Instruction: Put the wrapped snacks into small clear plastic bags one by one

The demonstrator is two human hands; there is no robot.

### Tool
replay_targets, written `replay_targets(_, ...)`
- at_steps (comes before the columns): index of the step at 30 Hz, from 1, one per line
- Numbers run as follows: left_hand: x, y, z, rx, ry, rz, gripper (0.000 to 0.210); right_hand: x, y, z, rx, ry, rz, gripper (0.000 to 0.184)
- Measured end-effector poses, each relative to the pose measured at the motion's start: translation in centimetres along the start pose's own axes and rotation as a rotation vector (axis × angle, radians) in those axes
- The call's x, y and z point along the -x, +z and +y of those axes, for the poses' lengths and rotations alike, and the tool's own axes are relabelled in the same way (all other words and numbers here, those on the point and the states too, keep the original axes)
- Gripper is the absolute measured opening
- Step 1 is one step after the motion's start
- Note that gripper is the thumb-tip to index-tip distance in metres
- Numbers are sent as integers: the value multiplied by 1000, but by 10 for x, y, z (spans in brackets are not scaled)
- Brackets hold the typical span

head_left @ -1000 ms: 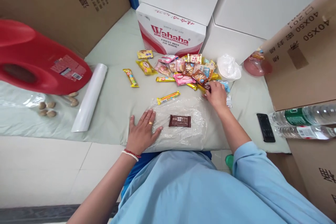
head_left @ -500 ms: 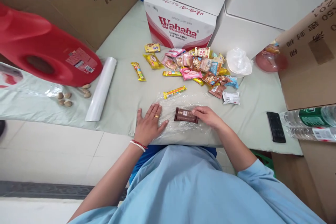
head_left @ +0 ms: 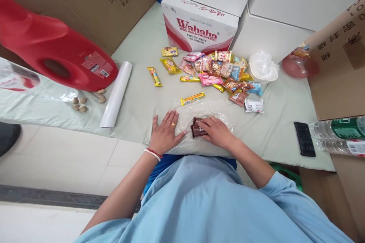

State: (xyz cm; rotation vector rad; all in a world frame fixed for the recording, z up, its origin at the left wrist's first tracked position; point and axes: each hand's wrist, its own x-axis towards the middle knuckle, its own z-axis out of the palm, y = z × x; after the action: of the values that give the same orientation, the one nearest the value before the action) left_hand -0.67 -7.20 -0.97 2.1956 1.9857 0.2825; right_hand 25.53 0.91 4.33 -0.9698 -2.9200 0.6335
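Note:
A thin sheet of clear plastic film (head_left: 182, 142) lies wrinkled on the cloth in front of me. My left hand (head_left: 167, 133) rests flat on its left side, fingers spread. Lying on the film is a dark brown snack packet (head_left: 196, 132), with what looks like a second brown packet overlapping it behind. My right hand (head_left: 215, 131) has its fingers curled over the right part of these packets, hiding that end. Just beyond the film is a yellow snack stick (head_left: 192, 98). Farther back sits a pile of wrapped snacks (head_left: 216, 70).
A white roll (head_left: 116, 95), several small brown nuts (head_left: 82, 100) and a big red jug (head_left: 59, 53) are on the left. Behind the snacks stands a Wahaha box (head_left: 199, 26). Rightward are a white bowl (head_left: 264, 76), a phone (head_left: 304, 139) and plastic bottles (head_left: 339, 136).
My right hand has moved slightly left and gone from pinching the packet's right end to covering it. A second brown packet now shows. My left hand stays flat on the film.

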Motion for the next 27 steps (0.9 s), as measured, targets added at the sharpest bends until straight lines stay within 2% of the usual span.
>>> replay_targets(4, -1, 0, -2, -8, 14, -49, 94, 3, -6, 13, -175, 98, 127, 56)
replay_targets(6, -1, 0, -2, -13, 9, -55, 97, -2, -10, 13, -185, 167, 156, 54)
replay_targets(11, 0, 1, -1, -24, 4, -43, 94, -20, -9, -2, 44, 193, 7, 52)
replay_targets(14, 1, 2, -1, -16, 17, -25, 93, -21, -8, -4, 106, 190, -23, 51)
replay_targets(18, 2, 2, -1, -2, 18, -10, 93, -17, -15, 0, 86, 176, -27, 45)
replay_targets(21, 1, 1, -1, 1, 12, -10, 93, -21, -18, -1, 55, 167, 3, 48)
replay_targets(25, 1, 0, -3, 11, 10, -20, 91, -30, -10, -3, 28, 172, -25, 49)
replay_targets(27, 5, -1, -4, 21, 11, 2, 90, -27, -7, -1, -32, 165, 1, 57)
